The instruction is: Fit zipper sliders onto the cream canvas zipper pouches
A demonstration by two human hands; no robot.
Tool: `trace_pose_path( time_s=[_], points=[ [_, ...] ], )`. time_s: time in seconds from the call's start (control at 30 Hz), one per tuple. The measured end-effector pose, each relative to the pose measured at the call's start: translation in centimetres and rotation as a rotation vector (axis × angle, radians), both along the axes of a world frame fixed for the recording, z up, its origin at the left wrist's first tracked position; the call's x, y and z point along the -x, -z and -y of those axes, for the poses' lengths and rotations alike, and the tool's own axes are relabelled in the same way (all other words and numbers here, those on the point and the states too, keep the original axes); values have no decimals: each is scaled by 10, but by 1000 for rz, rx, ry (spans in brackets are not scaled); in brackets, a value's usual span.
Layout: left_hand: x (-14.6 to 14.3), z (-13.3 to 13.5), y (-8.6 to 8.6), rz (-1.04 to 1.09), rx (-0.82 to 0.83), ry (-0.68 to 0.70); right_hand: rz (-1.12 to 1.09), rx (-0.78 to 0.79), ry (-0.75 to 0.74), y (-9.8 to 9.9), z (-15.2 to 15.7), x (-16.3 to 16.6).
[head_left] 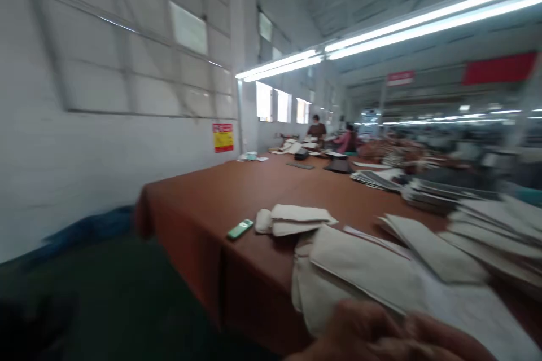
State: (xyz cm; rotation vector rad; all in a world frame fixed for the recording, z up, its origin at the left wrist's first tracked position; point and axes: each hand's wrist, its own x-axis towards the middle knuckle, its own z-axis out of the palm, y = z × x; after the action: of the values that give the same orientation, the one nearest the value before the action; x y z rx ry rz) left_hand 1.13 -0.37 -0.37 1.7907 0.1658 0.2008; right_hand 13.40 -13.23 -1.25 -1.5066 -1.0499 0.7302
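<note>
Along the left, a white wall (pixel 127 152), well apart from the brown-covered table (pixel 262 186), with dark green floor (pixel 127 293) as open room in between. On the table, from the left corner down toward bottom centre, a free edge under the draped cover; bare surface across the left and middle, crowding on the right. At the near edge, just ahead of the hands and partly hidden by them, a loose pile of cream pieces (pixel 368 265), flat and overlapping. Right of the pile, fanned cream stacks (pixel 499 237) and a white sheet (pixel 474 307), blocking that side. At the bottom border, left hand (pixel 349 330) and right hand (pixel 444 339), close together, blurred, cut off; impossible to tell whether grasping a piece or free. Farther back on the right, a dark stack (pixel 440 194). Left of the pile, a small cream bundle (pixel 300 219); just beside it, near the edge, a little green device (pixel 240 229).
</note>
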Motion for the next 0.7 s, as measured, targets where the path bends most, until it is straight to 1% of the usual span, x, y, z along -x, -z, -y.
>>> trace_pose_path(
  time_s=[0.03,0.07,0.1,0.13,0.17,0.23,0.3,0.37,0.47,0.57,0.7],
  points=[
    [-10,2,3,-16,11,0,-45,8,45,2,14,-4],
    [-17,1,5,-17,23,31,-145,-5,23,3,24,-6],
    [-22,0,6,-4,36,54,-215,-20,7,3,29,-9],
    [-25,-3,6,22,25,64,-238,-32,12,2,31,-11],
    [-25,-5,4,67,4,37,-244,-40,18,1,32,-13],
    [-20,-7,0,211,-85,-11,-172,-30,48,-2,31,-14],
    [-15,-3,-5,343,-240,-54,-59,2,81,-6,32,-13],
    [-14,1,-8,403,-421,-73,61,38,113,-9,34,-12],
    [-21,5,-9,419,-638,-44,241,79,159,-13,37,-10],
    [-27,8,-10,387,-772,-12,394,89,183,-17,40,-10],
    [-33,20,-9,328,-943,-57,473,63,150,-23,46,-10]
  ],
)
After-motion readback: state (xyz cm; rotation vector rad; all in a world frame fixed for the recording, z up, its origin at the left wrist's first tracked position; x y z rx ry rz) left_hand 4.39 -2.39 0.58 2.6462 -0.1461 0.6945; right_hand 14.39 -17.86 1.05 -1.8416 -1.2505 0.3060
